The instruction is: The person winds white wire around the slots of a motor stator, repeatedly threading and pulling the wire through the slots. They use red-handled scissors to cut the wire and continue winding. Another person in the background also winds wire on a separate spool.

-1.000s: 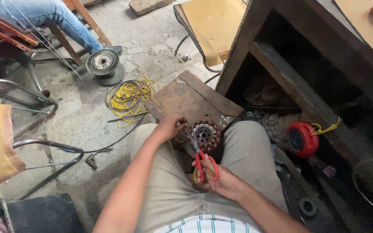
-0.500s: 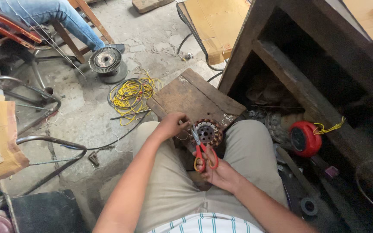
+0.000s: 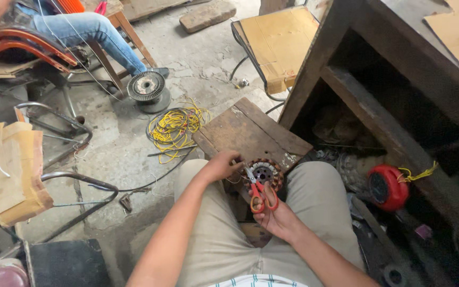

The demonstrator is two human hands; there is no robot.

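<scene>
Both hands meet over the lap: the left hand (image 3: 220, 166) pinches the copper-wound stator (image 3: 264, 173) resting between the knees, while the right hand (image 3: 277, 218) grips orange-handled scissors (image 3: 260, 194), blades apparently slightly parted.

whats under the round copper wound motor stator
The round copper-wound motor stator sits at the edge of a worn wooden board, between the knees. The floor beneath is hidden by it and the orange-handled scissors.

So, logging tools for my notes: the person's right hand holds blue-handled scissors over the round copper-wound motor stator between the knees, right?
Not quite: the head view shows the scissors have red-orange handles, not blue. The right hand does hold them over the round copper-wound motor stator between the knees.
</scene>
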